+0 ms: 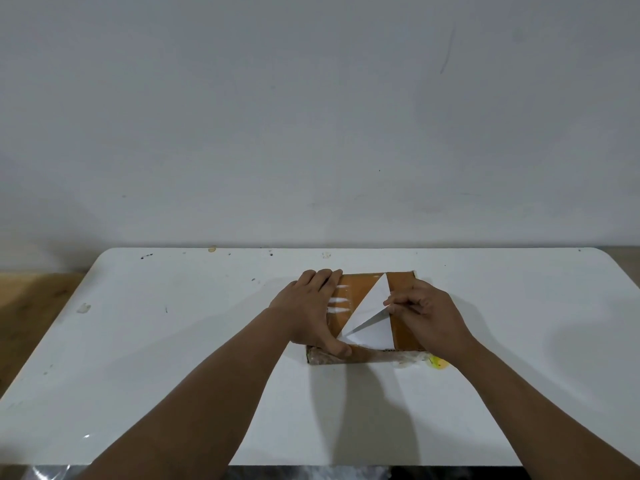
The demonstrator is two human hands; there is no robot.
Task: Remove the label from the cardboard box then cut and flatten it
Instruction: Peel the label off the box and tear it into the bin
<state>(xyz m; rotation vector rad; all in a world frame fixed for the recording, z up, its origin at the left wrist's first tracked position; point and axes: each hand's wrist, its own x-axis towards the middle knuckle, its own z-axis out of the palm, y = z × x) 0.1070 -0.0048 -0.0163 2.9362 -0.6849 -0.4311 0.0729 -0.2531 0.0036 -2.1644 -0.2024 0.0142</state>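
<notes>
Cardboard box (401, 336) lies centre frame on counter (173, 341), bare surface either side. Left hand (313, 311) presses flat on it; right hand (427, 315) pinches the half-peeled, blank white label (369, 317).

Brown cardboard box (401, 327) lying flat on white table (173, 341), near far edge; white label (372, 320) half-peeled, folded diagonally.
</notes>
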